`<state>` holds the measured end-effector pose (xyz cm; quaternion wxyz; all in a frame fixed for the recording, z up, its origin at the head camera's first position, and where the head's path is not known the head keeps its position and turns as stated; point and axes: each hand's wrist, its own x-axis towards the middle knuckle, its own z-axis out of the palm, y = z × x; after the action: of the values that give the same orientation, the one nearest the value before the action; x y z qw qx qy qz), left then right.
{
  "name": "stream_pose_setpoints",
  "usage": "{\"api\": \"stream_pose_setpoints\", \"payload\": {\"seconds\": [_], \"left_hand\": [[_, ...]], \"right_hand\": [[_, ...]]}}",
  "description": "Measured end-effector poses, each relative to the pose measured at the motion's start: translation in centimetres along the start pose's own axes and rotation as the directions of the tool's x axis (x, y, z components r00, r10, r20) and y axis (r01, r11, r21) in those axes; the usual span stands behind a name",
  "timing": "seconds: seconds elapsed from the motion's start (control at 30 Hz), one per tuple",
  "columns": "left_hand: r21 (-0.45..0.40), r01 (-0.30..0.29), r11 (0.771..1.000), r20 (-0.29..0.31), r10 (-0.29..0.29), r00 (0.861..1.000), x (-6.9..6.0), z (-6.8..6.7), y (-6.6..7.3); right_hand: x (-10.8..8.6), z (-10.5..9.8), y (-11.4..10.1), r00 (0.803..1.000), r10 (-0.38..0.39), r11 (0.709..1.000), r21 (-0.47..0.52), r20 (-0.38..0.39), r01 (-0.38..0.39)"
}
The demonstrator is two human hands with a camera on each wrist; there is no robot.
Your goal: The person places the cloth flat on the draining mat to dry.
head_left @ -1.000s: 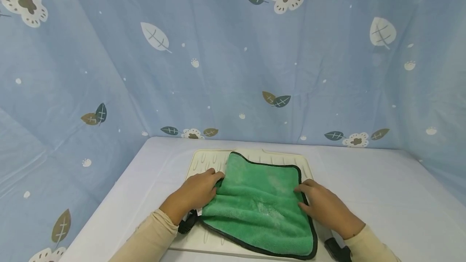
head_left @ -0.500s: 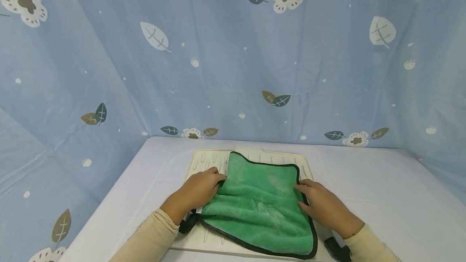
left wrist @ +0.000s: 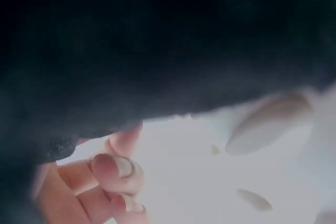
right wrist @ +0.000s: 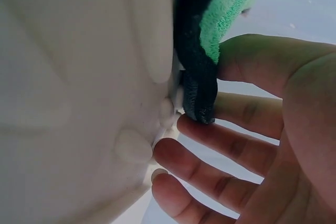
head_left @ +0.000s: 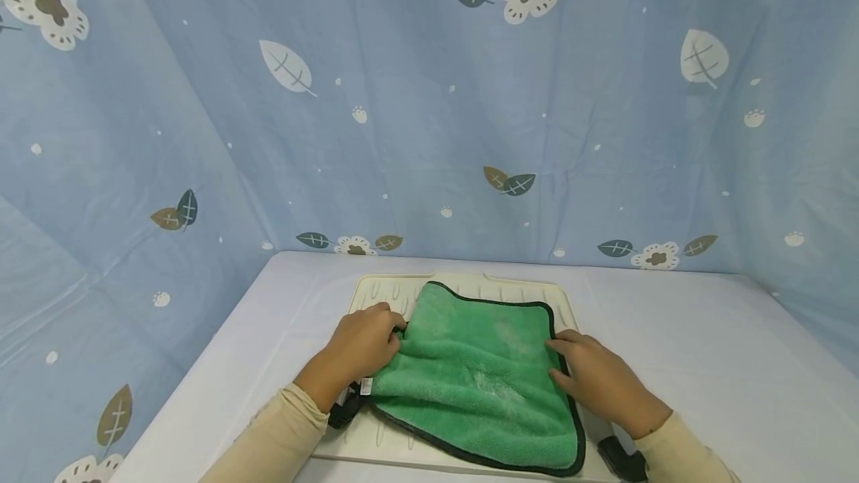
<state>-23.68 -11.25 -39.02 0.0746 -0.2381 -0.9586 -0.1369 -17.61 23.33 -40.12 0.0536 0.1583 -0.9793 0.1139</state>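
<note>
A green plush towel (head_left: 479,386) with dark edging lies rumpled over a cream ridged board (head_left: 379,297). My left hand (head_left: 365,341) pinches the towel's left edge, just above a small white tag (head_left: 366,387). In the left wrist view, blurred dark fabric (left wrist: 157,51) hides much of that hand, whose curled fingertips (left wrist: 113,169) show below it. On the towel's right edge rests my right hand (head_left: 597,379), fingers spread and loosely bent. The right wrist view has its thumb against the green pile and the other fingers (right wrist: 197,166) reaching by the dark edging toward the board.
A white-covered table (head_left: 678,349) extends on both sides of the board. Blue curtain fabric (head_left: 403,133) printed with leaves and flowers encloses the back and sides. Dark straps or mounts sit under both wrists, such as the right one (head_left: 622,459).
My left hand first shifts slightly right, then back left and a little up, drawing the towel's left edge with it and baring more of the tag. My right hand stays nearly still.
</note>
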Motion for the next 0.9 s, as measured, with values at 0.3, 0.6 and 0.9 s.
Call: {"api": "stream_pose_setpoints", "payload": {"seconds": [0.3,0.6,0.9], "left_hand": [[-0.009,0.074,0.997,-0.039,-0.075,0.996,-0.15,-0.43,0.14],[-0.011,0.113,0.994,-0.008,-0.113,0.994,-0.07,-0.42,0.09],[0.035,0.078,0.996,0.016,-0.078,0.997,0.02,0.09,-0.2]], "right_hand": [[-0.02,-0.02,-0.01,1.0,0.004,1.0,0.013,0.008,-0.004],[-0.04,-0.04,0.02,1.0,0.01,1.0,0.015,0.016,-0.01],[-0.03,0.02,0.0,1.0,0.009,1.0,0.012,0.015,-0.01]]}}
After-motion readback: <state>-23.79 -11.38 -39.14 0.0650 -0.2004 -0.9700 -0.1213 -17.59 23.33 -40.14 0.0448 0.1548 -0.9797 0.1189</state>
